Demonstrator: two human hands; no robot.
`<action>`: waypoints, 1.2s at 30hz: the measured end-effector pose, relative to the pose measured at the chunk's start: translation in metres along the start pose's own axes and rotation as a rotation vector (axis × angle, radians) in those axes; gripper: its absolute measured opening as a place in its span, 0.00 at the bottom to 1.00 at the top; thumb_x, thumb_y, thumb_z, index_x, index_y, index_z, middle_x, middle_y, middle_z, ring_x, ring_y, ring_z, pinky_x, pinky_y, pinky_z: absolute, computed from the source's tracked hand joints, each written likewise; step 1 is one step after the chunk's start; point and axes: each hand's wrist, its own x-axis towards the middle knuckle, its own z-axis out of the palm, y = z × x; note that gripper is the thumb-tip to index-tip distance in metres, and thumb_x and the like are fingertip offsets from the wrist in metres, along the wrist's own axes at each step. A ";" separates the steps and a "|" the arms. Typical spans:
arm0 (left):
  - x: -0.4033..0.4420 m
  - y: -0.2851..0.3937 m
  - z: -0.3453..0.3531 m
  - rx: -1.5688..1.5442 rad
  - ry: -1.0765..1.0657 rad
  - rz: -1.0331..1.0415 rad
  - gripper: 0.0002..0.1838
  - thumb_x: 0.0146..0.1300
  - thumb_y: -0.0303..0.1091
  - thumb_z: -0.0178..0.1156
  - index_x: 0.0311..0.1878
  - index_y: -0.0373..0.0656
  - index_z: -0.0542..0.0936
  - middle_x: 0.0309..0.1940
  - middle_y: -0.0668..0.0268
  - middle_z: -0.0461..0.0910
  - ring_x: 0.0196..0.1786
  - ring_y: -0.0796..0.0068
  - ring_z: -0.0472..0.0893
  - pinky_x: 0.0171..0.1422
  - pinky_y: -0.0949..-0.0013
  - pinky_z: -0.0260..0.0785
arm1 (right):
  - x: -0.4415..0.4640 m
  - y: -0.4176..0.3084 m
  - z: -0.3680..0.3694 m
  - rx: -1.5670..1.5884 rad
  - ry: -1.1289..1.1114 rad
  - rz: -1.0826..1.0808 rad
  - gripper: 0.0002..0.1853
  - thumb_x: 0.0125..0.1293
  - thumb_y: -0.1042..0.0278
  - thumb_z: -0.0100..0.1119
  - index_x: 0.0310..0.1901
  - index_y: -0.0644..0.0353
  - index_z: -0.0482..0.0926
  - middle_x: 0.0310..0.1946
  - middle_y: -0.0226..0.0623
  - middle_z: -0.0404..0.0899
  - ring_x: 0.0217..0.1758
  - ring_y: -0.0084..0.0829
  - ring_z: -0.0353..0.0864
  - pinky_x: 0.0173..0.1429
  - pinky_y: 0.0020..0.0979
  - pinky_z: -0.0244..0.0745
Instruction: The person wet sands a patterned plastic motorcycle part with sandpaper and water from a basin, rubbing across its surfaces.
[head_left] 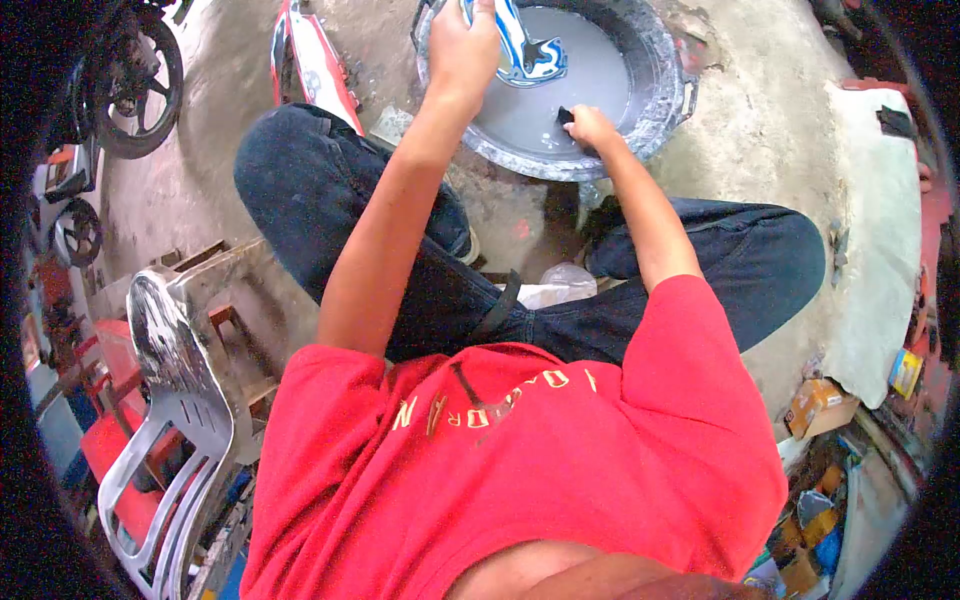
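My left hand (464, 52) is closed around a blue, white and black painted panel (540, 66), which looks like a motorcycle body panel. It hangs over a large black basin (655, 130) of cloudy grey water (590, 45). Part of the panel is cut off by the top edge of the view. Over the near right side of the basin, my right hand (592, 130) pinches a small black piece (565, 116) that looks like sandpaper. That piece is apart from the panel.
A red and white panel (318, 75) lies on the concrete floor left of the basin. A motorcycle wheel (140, 90) stands at far left. Nearer are a grey plastic chair (185, 420) and a wooden stand (250, 300). A cardboard box (820, 408) sits at right.
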 end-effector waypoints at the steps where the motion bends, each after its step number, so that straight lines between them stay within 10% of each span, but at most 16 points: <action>1: 0.000 0.002 0.001 0.050 0.014 0.050 0.20 0.73 0.40 0.56 0.59 0.34 0.78 0.51 0.50 0.83 0.56 0.51 0.81 0.62 0.53 0.69 | -0.001 -0.003 0.000 -0.014 0.012 0.030 0.21 0.62 0.55 0.67 0.52 0.58 0.83 0.50 0.53 0.84 0.57 0.53 0.83 0.61 0.49 0.77; 10: 0.000 -0.001 0.012 0.135 0.078 0.110 0.18 0.74 0.37 0.54 0.57 0.33 0.77 0.48 0.51 0.83 0.52 0.56 0.81 0.59 0.57 0.71 | 0.032 0.013 0.015 0.136 0.131 -0.044 0.22 0.66 0.46 0.61 0.42 0.61 0.87 0.37 0.49 0.88 0.43 0.49 0.88 0.50 0.45 0.80; 14: 0.003 -0.005 0.005 0.081 0.059 -0.084 0.19 0.76 0.41 0.54 0.55 0.32 0.80 0.43 0.60 0.85 0.44 0.73 0.82 0.52 0.65 0.73 | 0.033 0.006 -0.022 0.595 0.185 -0.072 0.30 0.66 0.37 0.60 0.34 0.64 0.88 0.23 0.31 0.83 0.26 0.22 0.78 0.34 0.28 0.73; 19: 0.008 0.002 0.006 0.120 0.092 -0.089 0.19 0.76 0.40 0.54 0.54 0.32 0.80 0.41 0.58 0.85 0.43 0.72 0.82 0.51 0.65 0.73 | 0.010 -0.010 -0.117 0.981 0.215 0.011 0.26 0.67 0.38 0.63 0.44 0.58 0.86 0.38 0.31 0.87 0.41 0.24 0.85 0.43 0.28 0.78; 28: -0.013 0.051 0.014 -0.131 -0.012 -0.120 0.18 0.77 0.40 0.53 0.53 0.32 0.81 0.42 0.60 0.85 0.46 0.74 0.82 0.51 0.66 0.73 | -0.095 -0.109 -0.308 0.094 0.715 -0.438 0.20 0.69 0.50 0.61 0.49 0.60 0.86 0.37 0.43 0.89 0.38 0.36 0.89 0.45 0.34 0.80; 36: -0.026 0.083 0.004 -0.570 -0.227 -0.352 0.19 0.79 0.41 0.53 0.62 0.36 0.76 0.48 0.67 0.83 0.47 0.82 0.81 0.52 0.73 0.74 | -0.165 -0.156 -0.279 -0.018 0.823 -0.856 0.16 0.69 0.66 0.60 0.56 0.59 0.82 0.54 0.48 0.83 0.55 0.47 0.84 0.58 0.39 0.79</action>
